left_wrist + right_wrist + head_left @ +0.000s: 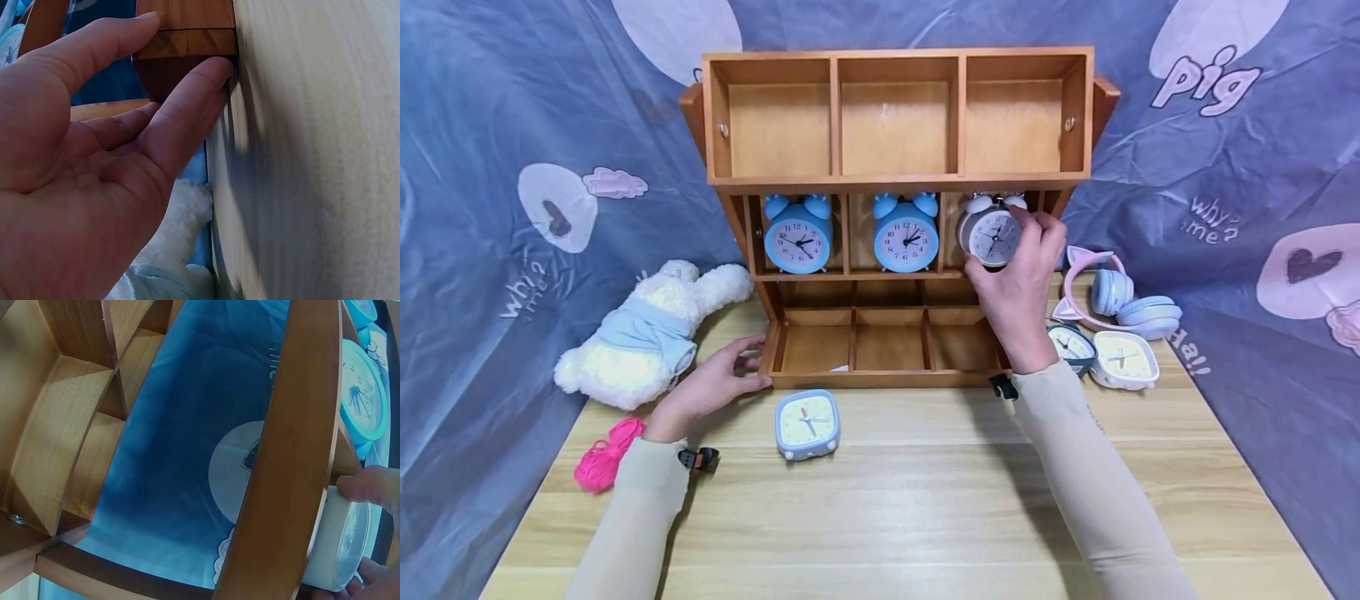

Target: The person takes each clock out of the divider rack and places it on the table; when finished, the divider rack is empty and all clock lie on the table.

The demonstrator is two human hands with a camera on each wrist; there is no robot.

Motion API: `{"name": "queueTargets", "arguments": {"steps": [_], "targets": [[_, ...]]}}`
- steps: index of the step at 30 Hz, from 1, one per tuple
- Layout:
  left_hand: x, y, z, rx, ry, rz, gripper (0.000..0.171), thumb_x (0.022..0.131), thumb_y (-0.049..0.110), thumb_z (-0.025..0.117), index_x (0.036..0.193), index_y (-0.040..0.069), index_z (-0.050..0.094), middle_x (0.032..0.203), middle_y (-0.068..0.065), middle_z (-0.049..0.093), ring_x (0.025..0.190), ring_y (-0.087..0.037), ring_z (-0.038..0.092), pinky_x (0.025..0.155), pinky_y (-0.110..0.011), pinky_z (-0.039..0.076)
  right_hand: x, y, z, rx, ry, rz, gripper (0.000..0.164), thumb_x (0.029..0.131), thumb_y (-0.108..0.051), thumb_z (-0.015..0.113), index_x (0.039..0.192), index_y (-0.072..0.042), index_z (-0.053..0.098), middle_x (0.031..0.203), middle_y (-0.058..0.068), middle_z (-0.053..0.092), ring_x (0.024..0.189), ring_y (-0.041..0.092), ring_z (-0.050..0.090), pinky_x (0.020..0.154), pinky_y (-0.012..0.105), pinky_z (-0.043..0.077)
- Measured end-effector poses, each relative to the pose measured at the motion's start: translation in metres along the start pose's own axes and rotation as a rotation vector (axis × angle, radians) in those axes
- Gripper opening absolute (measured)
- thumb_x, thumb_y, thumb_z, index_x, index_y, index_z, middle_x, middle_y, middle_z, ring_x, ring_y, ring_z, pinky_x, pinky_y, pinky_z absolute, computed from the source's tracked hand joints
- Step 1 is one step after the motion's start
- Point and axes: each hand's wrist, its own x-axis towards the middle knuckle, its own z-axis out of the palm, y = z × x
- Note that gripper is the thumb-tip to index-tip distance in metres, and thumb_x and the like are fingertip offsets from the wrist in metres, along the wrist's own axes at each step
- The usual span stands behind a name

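My right hand [1018,287] pinches the rim of a white twin-bell alarm clock [992,233] between thumb and fingers. This clock sits in the right compartment of the middle tier of a wooden shelf [895,382]. In the right wrist view the white clock [331,544] stands at the front board, its rear hidden. Two blue twin-bell alarm clocks, one on the left [797,242] and one in the centre [906,237], occupy the other middle compartments. At the shelf's lower left front corner, my left hand [718,383] holds the wood, thumb and fingertips against it [187,44].
A square blue clock [807,423] lies before the shelf. Right of it are a dark green clock [1072,346], a white square clock [1123,360] and cat-ear headphones [1112,296]. A white plush toy [632,333] and pink yarn [606,457] lie at the left.
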Motion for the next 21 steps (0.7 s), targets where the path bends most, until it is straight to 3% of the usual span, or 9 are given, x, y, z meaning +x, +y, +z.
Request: {"name": "queueTargets", "arguments": {"steps": [12, 21], "targets": [[0.000, 0.002, 0.000, 0.006, -0.003, 0.000, 0.080, 0.107, 0.016, 0.077, 0.171, -0.005, 0.034, 0.158, -0.034, 0.060, 0.143, -0.050, 0.063, 0.113, -0.055, 0.056, 0.000, -0.005, -0.006, -0.005, -0.012, -0.019, 0.073, 0.080, -0.010, 0.083, 0.148, 0.002, 0.060, 0.141, 0.034, 0.046, 0.142, 0.047, 0.042, 0.124, 0.050, 0.038], [-0.002, 0.003, -0.001, 0.003, -0.002, 0.010, 0.079, 0.108, 0.016, 0.076, 0.172, -0.005, 0.033, 0.158, -0.035, 0.060, 0.144, -0.051, 0.062, 0.117, -0.060, 0.053, -0.002, -0.010, -0.011, -0.001, -0.009, -0.017, 0.073, 0.080, -0.011, 0.084, 0.148, 0.002, 0.060, 0.141, 0.033, 0.045, 0.144, 0.047, 0.042, 0.121, 0.051, 0.042]]}}
